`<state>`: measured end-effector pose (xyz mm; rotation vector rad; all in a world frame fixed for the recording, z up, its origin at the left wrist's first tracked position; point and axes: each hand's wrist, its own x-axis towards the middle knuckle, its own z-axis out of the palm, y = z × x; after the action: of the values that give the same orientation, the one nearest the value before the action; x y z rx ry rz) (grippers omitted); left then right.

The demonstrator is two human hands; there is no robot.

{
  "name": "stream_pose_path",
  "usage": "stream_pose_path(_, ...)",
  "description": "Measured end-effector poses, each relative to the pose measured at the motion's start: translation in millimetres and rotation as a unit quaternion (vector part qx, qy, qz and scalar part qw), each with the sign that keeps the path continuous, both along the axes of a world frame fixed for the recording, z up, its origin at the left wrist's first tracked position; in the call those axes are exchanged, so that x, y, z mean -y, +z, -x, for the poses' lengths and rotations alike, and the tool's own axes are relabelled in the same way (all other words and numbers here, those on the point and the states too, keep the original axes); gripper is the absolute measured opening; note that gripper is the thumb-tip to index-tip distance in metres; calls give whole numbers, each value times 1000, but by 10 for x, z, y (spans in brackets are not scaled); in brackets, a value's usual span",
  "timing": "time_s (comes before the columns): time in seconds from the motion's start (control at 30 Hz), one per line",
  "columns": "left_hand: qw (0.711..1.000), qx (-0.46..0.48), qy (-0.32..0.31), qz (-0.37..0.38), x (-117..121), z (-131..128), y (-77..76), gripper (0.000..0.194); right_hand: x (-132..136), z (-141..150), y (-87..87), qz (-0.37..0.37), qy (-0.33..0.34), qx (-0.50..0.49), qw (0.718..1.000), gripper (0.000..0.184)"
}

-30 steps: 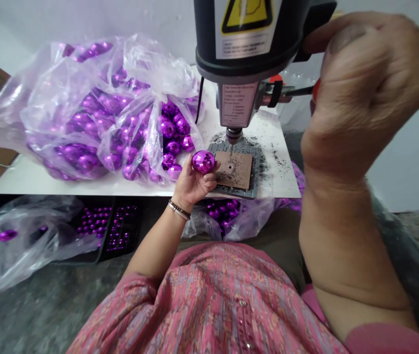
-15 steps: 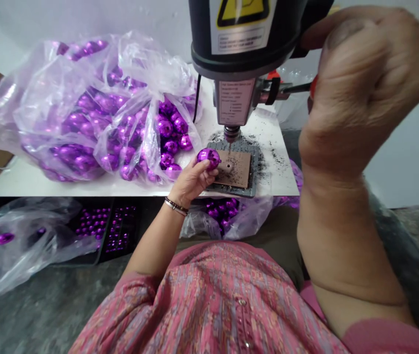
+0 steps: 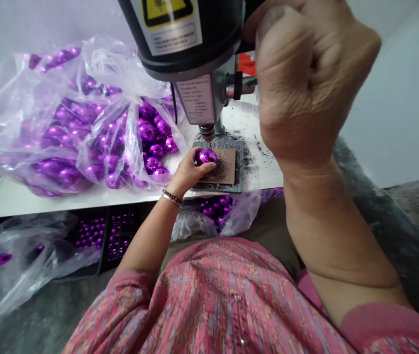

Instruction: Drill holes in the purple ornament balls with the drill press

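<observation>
In the head view, the person's left hand (image 3: 188,172) is gripping a shiny purple ball (image 3: 207,157) between thumb and fingers, and the ball is sitting low over a brown board (image 3: 227,169), just under the drill bit (image 3: 210,144); whether it is touching either, I cannot tell. The right hand (image 3: 307,83) is making a fist at the end of the lever (image 3: 246,85), seemingly gripping it, though the hand itself is hiding the hold. To my mind, doing this well is a matter of pressing the ball firmly against the board, lining its top up with the bit, pulling the lever gently and leaving the fingertips out of the bit's line; the round, slick surface is probably inviting a roll. Around the board, dark shavings (image 3: 248,160) are littering the base plate (image 3: 239,183) and the white table (image 3: 132,197). On the left, a big clear bag (image 3: 111,66) is bulging with more balls (image 3: 150,130); below the table's near edge, dark trays (image 3: 91,233) are holding purple pieces. A pale wall (image 3: 394,113) is standing on the right.
</observation>
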<state>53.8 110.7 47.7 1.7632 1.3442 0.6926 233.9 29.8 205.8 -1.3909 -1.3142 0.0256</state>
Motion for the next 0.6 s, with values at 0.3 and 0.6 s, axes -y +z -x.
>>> stream_pose_path(0.3, 997, -60, -26, -34, -26, -88, 107, 66, 47, -5, -15, 9, 20, 12, 1000, 61)
stream_pose_path(0.6, 993, -37, -107, -36, -123, -173, 49, 73, 44, -9, -6, 3, -21, 33, 999, 63)
